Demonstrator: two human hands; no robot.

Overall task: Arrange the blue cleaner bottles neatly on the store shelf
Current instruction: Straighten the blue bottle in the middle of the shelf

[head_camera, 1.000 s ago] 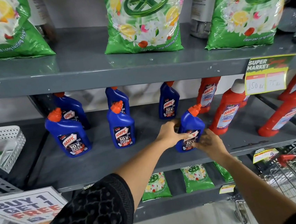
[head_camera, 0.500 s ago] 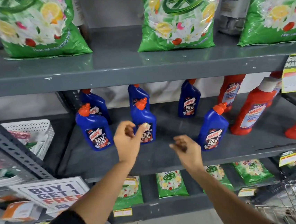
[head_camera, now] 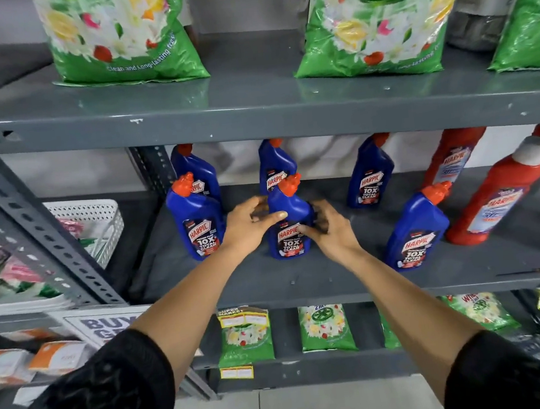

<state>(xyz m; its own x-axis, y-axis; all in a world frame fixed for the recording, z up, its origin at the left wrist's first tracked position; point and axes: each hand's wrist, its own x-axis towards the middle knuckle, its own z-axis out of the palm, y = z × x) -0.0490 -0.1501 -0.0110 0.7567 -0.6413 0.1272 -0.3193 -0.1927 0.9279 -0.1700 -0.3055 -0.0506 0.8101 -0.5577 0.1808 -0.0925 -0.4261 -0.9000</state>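
Your hands on the middle bottle

Your left hand and right hand wrap fingers round the upright blue plastic orange-capped cleaner bottle on the grey metal shelf.

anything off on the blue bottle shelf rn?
Nothing spilled or damaged. The front right blue bottle leans right and stands further from the middle front bottle than that one does from the front left bottle, so the front row's spacing is uneven. Both hands, left hand and right hand, grip the middle one.
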